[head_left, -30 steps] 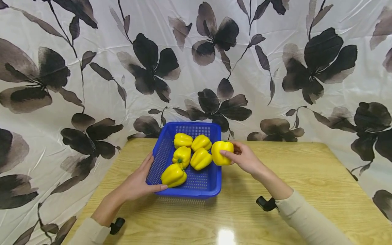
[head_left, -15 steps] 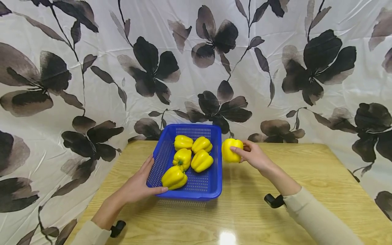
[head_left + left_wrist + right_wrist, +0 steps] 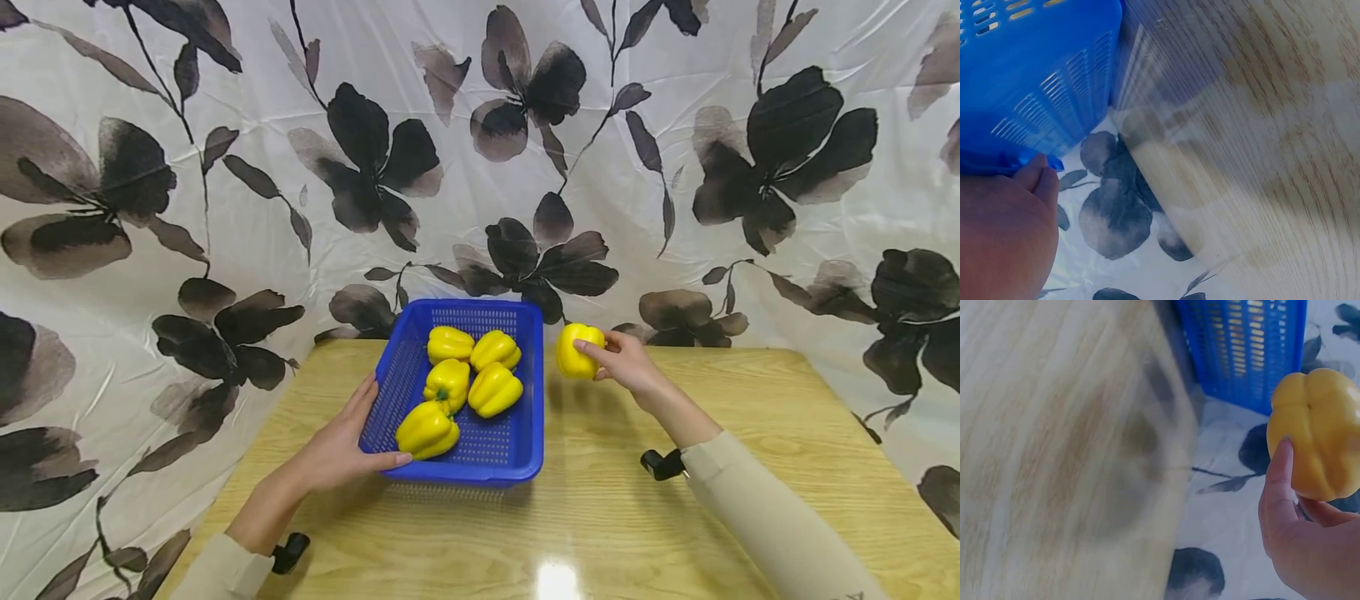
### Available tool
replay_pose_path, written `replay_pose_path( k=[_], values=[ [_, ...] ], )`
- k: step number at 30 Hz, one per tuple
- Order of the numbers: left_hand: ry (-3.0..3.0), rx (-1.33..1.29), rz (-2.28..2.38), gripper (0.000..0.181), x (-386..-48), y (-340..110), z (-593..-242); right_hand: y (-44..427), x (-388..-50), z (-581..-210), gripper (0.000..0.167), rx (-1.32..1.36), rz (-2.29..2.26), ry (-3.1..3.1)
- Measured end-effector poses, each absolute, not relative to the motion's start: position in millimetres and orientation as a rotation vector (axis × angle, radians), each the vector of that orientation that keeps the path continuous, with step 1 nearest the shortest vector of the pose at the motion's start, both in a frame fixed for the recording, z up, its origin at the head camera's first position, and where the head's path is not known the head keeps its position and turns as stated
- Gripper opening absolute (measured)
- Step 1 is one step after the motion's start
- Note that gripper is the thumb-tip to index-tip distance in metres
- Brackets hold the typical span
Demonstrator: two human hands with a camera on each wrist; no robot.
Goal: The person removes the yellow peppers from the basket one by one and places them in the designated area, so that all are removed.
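Note:
A blue perforated plastic basket (image 3: 536, 417) stands on the wooden table with several yellow bell peppers inside, one at its front left corner (image 3: 426, 432). My left hand (image 3: 333, 450) holds the basket at its left side, thumb on the front rim; the left wrist view shows fingers on the blue rim (image 3: 985, 164). Just right of the basket, my right hand (image 3: 630, 367) grips another yellow bell pepper (image 3: 572, 357) between thumb and fingers, raised over the table. In the right wrist view, the thumb presses this pepper's (image 3: 1319, 434) near face; the other fingers are partly hidden behind it.
The light wooden table (image 3: 720, 400) extends to the right of the basket and in front of it. A white cloth with dark flowers (image 3: 645, 167) hangs behind the table's back edge and along the sides. Black camera mounts (image 3: 663, 465) sit at both wrists.
My right hand has carried its bell pepper from over the basket's right rim to the right and slightly back, apart from the basket. The left hand and basket have stayed in place.

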State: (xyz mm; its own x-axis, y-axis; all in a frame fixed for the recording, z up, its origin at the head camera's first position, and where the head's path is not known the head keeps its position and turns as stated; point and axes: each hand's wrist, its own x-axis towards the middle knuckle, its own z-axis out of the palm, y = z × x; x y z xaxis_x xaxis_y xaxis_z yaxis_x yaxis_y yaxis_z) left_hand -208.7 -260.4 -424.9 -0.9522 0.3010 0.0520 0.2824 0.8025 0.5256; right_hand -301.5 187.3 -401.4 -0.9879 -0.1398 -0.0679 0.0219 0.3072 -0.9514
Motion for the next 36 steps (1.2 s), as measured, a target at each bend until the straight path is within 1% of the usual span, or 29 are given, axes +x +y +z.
replay_pose_path(
  k=[12, 25, 36],
  values=[
    [2.949, 0.484, 0.855, 0.131, -211, -261, -421, 188, -327, -414, 0.073, -0.06, -1.715, 2.456],
    [2.945, 0.479, 0.859, 0.131, -209, -263, -426, 184, -343, -440, 0.072, 0.003, -1.693, 2.399],
    [2.938, 0.47, 0.874, 0.13, -209, -261, -426, 176, -349, -447, 0.063, 0.041, -1.719, 2.413]
  ],
)
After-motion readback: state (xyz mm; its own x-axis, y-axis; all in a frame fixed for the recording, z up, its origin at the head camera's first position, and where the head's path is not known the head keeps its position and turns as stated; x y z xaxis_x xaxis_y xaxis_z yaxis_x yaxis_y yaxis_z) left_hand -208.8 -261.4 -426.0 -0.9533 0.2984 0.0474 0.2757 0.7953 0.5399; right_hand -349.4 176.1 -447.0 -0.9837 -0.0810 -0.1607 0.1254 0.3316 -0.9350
